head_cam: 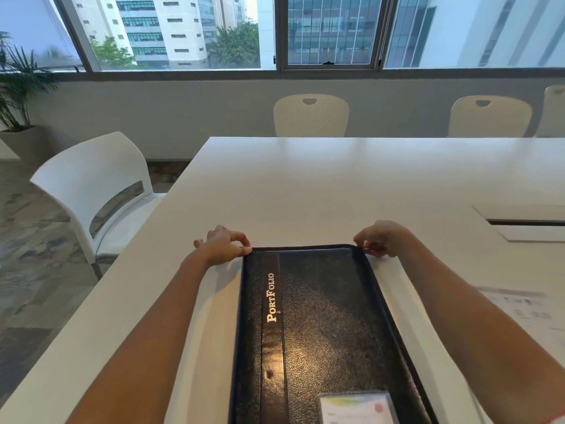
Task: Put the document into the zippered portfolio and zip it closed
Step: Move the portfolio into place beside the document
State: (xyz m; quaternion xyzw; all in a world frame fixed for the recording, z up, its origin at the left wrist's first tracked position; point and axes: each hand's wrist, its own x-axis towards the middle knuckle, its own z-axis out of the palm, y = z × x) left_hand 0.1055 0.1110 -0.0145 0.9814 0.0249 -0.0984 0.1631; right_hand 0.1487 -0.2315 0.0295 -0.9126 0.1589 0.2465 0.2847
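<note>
A black portfolio [324,332] lies flat and closed on the white worktop [321,191], directly in front of the person, with gold letters "PortFolio" on its cover and a small card pocket [357,408] near its close edge. The left hand [224,244] is at the far left corner of the portfolio, at about 11 o'clock, and its fingers [241,240] pinch together at the edge there. The right hand [382,238] is at the far right corner, at about 1 o'clock, its fingers curled and touching the rim; I cannot tell what they grasp. A printed document [526,310] lies on the worktop at 3 o'clock, apart from the portfolio. White chairs [94,185] stand around.
</note>
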